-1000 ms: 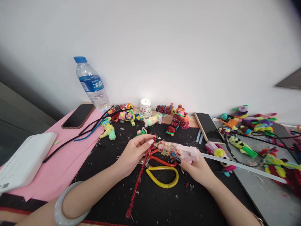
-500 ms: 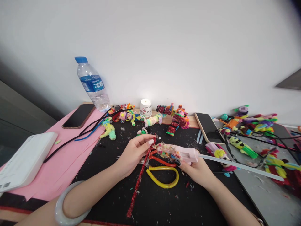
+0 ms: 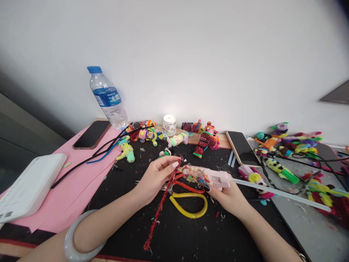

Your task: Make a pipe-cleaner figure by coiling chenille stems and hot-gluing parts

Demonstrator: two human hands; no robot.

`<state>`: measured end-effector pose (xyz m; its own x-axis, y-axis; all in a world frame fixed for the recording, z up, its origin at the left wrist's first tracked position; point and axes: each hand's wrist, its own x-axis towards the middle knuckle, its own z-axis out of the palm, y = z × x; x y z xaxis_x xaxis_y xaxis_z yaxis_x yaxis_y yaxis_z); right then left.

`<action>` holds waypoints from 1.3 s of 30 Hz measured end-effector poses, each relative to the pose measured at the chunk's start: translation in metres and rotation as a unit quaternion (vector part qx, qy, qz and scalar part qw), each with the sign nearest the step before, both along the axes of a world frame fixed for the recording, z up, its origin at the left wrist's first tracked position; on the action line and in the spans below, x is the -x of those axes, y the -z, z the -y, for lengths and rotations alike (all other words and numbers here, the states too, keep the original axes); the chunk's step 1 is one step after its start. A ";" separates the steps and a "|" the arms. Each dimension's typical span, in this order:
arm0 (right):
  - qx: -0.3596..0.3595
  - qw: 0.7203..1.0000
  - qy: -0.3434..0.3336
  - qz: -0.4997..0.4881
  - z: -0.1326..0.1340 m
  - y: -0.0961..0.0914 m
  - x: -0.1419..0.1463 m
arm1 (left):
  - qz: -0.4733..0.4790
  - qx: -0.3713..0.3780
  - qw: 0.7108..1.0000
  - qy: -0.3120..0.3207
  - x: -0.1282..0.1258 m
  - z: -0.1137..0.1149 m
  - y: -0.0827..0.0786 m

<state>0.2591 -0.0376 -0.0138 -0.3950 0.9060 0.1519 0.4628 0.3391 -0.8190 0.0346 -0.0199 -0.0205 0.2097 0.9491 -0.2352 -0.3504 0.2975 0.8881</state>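
Between the thumb and fingers of my left hand (image 3: pixel 160 174) is the upper end of a red glittery pipe cleaner (image 3: pixel 160 209), which slants down toward me. My right hand (image 3: pixel 229 198) is wrapped round a pale pink glue gun (image 3: pixel 218 178). Fuzzy coloured scraps coat the gun's front, and its tip is close to the top of the pipe cleaner; I cannot tell whether they touch. A long translucent glue stick (image 3: pixel 283 194) juts from its back. Beneath both hands lie scissors (image 3: pixel 191 211) with yellow and orange handles, their blades partly hidden.
Several pipe-cleaner figures (image 3: pixel 206 142) lie along the back, with more at the right. A water bottle (image 3: pixel 107 98), a dark phone (image 3: pixel 92 134) and a white box (image 3: pixel 32 185) are on the left, over pink paper (image 3: pixel 73 196). Another phone (image 3: pixel 242 148) lies right; a paper cup (image 3: pixel 169 125) stands by the wall.
The lower end of the red pipe cleaner has swung slightly to the left. The glue stick's far end has shifted slightly right; both hands stay almost where they were.
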 end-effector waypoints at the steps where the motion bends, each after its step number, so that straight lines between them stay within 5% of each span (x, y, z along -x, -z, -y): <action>1: -0.008 1.000 0.001 0.001 0.000 -0.001 0.000 | -0.002 0.002 1.000 0.000 0.000 0.000 0.000; 20: 0.019 0.999 0.049 -0.006 0.002 0.002 0.000 | 0.007 0.006 1.000 0.021 0.001 -0.001 0.000; 32: -0.065 0.996 0.054 0.012 -0.002 0.000 0.000 | -0.008 0.006 1.000 0.023 0.001 -0.001 0.000; 39: -0.175 0.957 0.219 0.070 -0.005 0.001 -0.007 | -0.007 0.005 1.000 -0.015 0.000 -0.001 -0.002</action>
